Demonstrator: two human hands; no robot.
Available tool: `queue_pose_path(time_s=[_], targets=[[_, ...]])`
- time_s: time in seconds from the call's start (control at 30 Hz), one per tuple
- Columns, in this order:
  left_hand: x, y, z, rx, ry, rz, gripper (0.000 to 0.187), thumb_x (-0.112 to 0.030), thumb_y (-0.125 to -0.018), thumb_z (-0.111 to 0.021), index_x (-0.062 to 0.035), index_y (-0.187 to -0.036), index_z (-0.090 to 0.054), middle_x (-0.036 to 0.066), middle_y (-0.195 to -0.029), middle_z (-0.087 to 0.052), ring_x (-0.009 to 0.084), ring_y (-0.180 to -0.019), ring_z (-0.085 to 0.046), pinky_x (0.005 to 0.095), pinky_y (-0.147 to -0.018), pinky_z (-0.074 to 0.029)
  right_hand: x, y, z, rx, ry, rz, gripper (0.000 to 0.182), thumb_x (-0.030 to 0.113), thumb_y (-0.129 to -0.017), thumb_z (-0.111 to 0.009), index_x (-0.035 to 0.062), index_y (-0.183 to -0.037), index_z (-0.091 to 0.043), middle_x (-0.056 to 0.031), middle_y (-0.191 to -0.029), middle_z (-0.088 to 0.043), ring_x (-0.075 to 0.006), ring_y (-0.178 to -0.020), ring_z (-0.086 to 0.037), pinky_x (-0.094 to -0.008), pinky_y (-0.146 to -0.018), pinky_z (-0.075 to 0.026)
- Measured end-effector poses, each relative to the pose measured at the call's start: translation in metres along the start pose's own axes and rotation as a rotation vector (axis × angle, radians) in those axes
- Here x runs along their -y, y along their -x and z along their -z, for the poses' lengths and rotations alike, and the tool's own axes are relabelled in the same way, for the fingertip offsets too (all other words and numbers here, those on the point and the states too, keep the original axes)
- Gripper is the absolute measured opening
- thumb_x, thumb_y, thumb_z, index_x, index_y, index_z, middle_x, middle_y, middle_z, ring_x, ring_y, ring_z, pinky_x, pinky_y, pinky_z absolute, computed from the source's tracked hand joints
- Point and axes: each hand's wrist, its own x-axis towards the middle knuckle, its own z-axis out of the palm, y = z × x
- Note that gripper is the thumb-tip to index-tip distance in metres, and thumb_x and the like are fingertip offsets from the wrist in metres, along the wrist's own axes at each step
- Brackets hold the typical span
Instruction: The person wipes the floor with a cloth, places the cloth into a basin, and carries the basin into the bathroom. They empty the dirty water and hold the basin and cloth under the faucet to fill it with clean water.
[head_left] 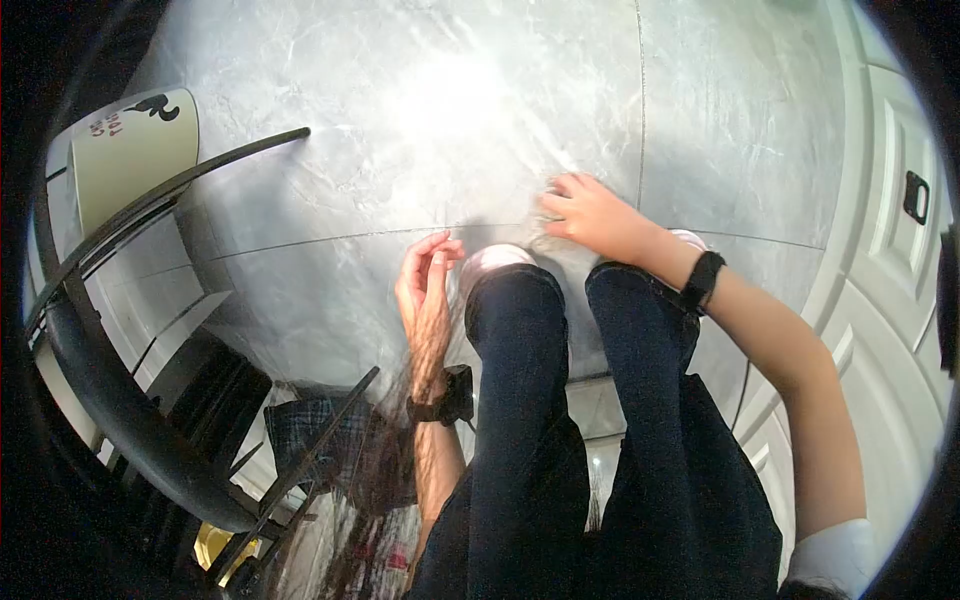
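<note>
While both hands (422, 285) (595, 215) are half-curled, fingers parted, a cream panel (140, 168) bears illegible red lettering (106, 124).

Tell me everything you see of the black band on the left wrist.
The black band wraps the wrist behind the left hand, against the skin, and looks like fabric. A dark, boxy module sits on the side toward the trouser leg; a short stretch of thin cable shows below it. No markings can be made out.
</note>
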Motion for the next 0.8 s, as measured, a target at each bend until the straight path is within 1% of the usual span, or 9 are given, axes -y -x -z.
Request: queue_pose_path(time_s=[0.07, 0.17, 0.27, 0.37, 0.47, 0.57, 0.67, 0.77, 0.8], targets=[[0.001, 0.001, 0.001, -0.002, 0.010, -0.006, 0.023, -0.012, -0.096, -0.050, 0.0017, -0.114, -0.057, 0.010, -0.100, -0.064, 0.0162, -0.092, -0.062, 0.0279, -0.082, -0.048, -0.008, 0.019, 0.008, 0.038, 0.009, -0.020, 0.014, 0.018, -0.076, -0.057, 0.0115, -0.083, -0.068, -0.0068, -0.100, -0.055, -0.0288, -0.103, -0.050, -0.0407, -0.089, -0.042], [0.001, 0.002, 0.003, 0.001, -0.011, -0.009, 0.023, -0.012, -0.096, -0.049, 0.0017, -0.114, -0.057, 0.010, -0.100, -0.064, 0.0161, -0.092, -0.062, 0.0279, -0.082, -0.048, -0.023, 0.041, 0.015, -0.081, -0.023, -0.077, 0.011, 0.006, -0.072, -0.058, 0.0076, -0.082, -0.063, -0.0083, -0.098, -0.054, -0.0314, -0.099, -0.050, -0.0412, -0.086, -0.043], [0.007, 0.004, 0.005, -0.002, 0.042, 0.000, 0.023, -0.012, -0.096, -0.049, 0.0016, -0.114, -0.057, 0.010, -0.100, -0.064, 0.0160, -0.092, -0.062, 0.0278, -0.083, -0.048, -0.030, 0.044, 0.042, -0.034, -0.268, -0.351, 0.022, -0.007, -0.065, -0.056, 0.0043, -0.084, -0.057, -0.0100, -0.103, -0.055, -0.0343, -0.100, -0.049, -0.0408, -0.085, -0.043], [0.007, 0.005, 0.005, -0.014, 0.046, 0.019, 0.024, -0.012, -0.096, -0.049, 0.0016, -0.114, -0.057, 0.010, -0.100, -0.064, 0.0162, -0.092, -0.061, 0.0280, -0.082, -0.048, -0.054, 0.043, 0.059, -0.333, -0.206, -0.534, 0.033, -0.012, -0.060, -0.052, 0.0038, -0.089, -0.052, -0.0120, -0.104, -0.054, -0.0367, -0.102, -0.049, -0.0393, -0.086, -0.042], [0.006, 0.005, 0.007, 0.002, -0.010, 0.012, 0.024, -0.012, -0.096, -0.049, 0.0018, -0.114, -0.057, 0.010, -0.100, -0.064, 0.0164, -0.092, -0.061, 0.0284, -0.082, -0.048, -0.070, 0.037, 0.059, -0.556, -0.260, -0.781, 0.039, -0.011, -0.061, -0.053, 0.0059, -0.097, -0.054, -0.0118, -0.103, -0.054, -0.0360, -0.101, -0.050, -0.0385, -0.085, -0.043], [0.006, 0.004, 0.005, -0.001, 0.002, 0.016, 0.024, -0.012, -0.096, -0.049, 0.0019, -0.114, -0.057, 0.010, -0.100, -0.064, 0.0165, -0.092, -0.061, 0.0287, -0.082, -0.048, -0.067, 0.036, 0.036, -0.586, -0.039, -0.639, 0.044, -0.009, -0.066, -0.052, 0.0097, -0.105, -0.056, -0.0110, -0.099, -0.053, -0.0340, -0.098, -0.050, -0.0377, -0.083, -0.045], [0.003, 0.004, -0.003, 0.000, 0.012, 0.010, 0.024, -0.012, -0.096, -0.050, 0.0020, -0.114, -0.057, 0.010, -0.100, -0.064, 0.0164, -0.092, -0.061, 0.0287, -0.082, -0.048, -0.043, 0.024, 0.027, -0.314, 0.007, -0.697, 0.045, -0.006, -0.070, -0.054, 0.0140, -0.110, -0.058, -0.0089, -0.101, -0.053, -0.0306, -0.098, -0.051, -0.0366, -0.080, -0.048], [0.000, 0.004, -0.005, 0.028, 0.008, 0.016, 0.025, -0.013, -0.096, -0.049, 0.0020, -0.115, -0.057, 0.011, -0.101, -0.064, 0.0167, -0.092, -0.061, 0.0286, -0.082, -0.048, -0.022, 0.030, 0.022, -0.185, 0.026, -0.509, 0.040, -0.002, -0.072, -0.055, 0.0165, -0.107, -0.059, -0.0072, -0.101, -0.052, -0.0281, -0.097, -0.052, -0.0357, -0.077, -0.050], [-0.001, 0.003, -0.005, 0.024, 0.007, 0.017, 0.025, -0.013, -0.096, -0.049, 0.0020, -0.115, -0.057, 0.011, -0.101, -0.064, 0.0168, -0.092, -0.061, 0.0286, -0.082, -0.048, -0.017, 0.034, 0.023, -0.128, 0.037, -0.480, 0.040, -0.001, -0.069, -0.060, 0.0181, -0.103, -0.060, -0.0068, -0.101, -0.051, -0.0274, -0.096, -0.051, -0.0366, -0.075, -0.051]])
